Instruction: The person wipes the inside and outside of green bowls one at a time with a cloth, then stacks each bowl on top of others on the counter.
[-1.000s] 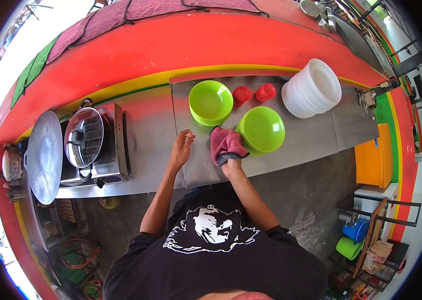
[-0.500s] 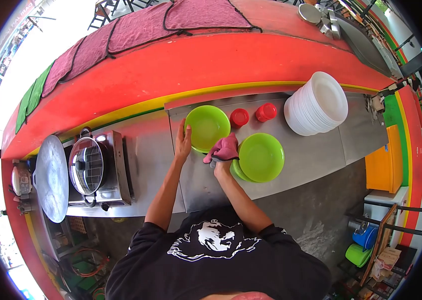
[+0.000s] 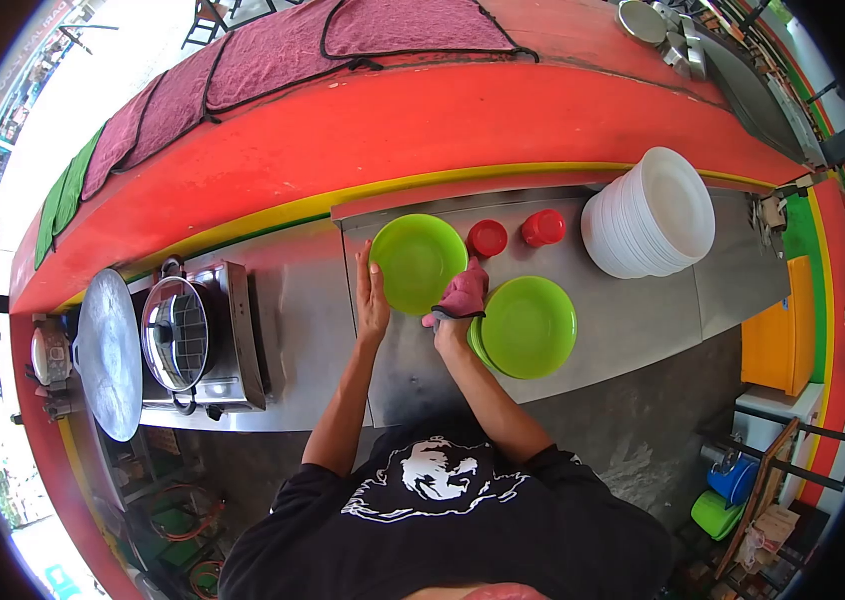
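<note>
A green bowl [image 3: 419,262] is tilted a little toward me above the steel counter. My left hand [image 3: 372,300] grips its left side, fingers along the outside and thumb at the rim. Bunched in my right hand [image 3: 453,335] is a pink cloth [image 3: 465,292] with dark edging, pressed against the bowl's lower right rim. Most of my right fingers are hidden by the cloth. Just right of that hand sits a short stack of green bowls [image 3: 530,327]. Two red containers [image 3: 488,238] stand behind the cloth.
Tall white bowls are stacked [image 3: 648,215] on the counter's right part. At left are a stove [image 3: 238,335], a lidded pot [image 3: 177,335] and a large round metal pan [image 3: 110,350]. Pink towels [image 3: 273,60] hang over the red ledge [image 3: 393,130]. An orange bin [image 3: 778,330] stands at right.
My right hand and the cloth have shifted slightly right and up along the bowl's rim. My left hand has stayed on the bowl's left side. The whole view has shifted a little.
</note>
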Demonstrator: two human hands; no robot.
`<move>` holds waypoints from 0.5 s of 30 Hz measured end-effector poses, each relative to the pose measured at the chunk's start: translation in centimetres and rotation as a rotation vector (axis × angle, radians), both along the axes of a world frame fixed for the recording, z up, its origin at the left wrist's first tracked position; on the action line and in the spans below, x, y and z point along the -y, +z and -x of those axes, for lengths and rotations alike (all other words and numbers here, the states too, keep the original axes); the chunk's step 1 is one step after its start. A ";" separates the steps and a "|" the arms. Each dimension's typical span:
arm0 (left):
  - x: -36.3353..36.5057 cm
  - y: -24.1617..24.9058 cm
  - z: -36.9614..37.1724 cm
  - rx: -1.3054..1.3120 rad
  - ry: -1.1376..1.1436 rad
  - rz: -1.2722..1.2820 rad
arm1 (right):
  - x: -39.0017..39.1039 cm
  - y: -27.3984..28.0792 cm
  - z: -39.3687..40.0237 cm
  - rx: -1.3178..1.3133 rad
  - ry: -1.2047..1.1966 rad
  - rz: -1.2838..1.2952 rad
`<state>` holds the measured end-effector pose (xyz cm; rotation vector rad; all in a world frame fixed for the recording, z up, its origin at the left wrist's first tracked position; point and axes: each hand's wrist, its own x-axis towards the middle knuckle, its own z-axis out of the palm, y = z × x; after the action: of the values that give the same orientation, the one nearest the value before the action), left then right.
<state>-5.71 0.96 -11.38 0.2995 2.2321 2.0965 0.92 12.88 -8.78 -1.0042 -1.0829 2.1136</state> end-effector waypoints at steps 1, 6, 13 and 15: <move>-0.2 0.7 -0.5 0.028 0.009 -0.080 | 0.0 -0.8 -0.3 -0.048 0.032 -0.078; -0.4 4.3 -3.4 0.218 0.062 -0.491 | 0.4 -1.8 -1.9 -0.059 0.015 -0.719; 4.9 3.0 -6.1 0.170 -0.001 -0.307 | 1.4 -0.5 -6.4 0.036 0.293 -0.986; 6.8 3.0 -6.9 0.191 -0.024 -0.301 | 1.6 0.4 -7.3 0.056 0.394 -1.073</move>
<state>1.23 -5.86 -8.36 0.1323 1.8021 2.3357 8.19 11.27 -8.36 -0.3219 -2.2033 1.3481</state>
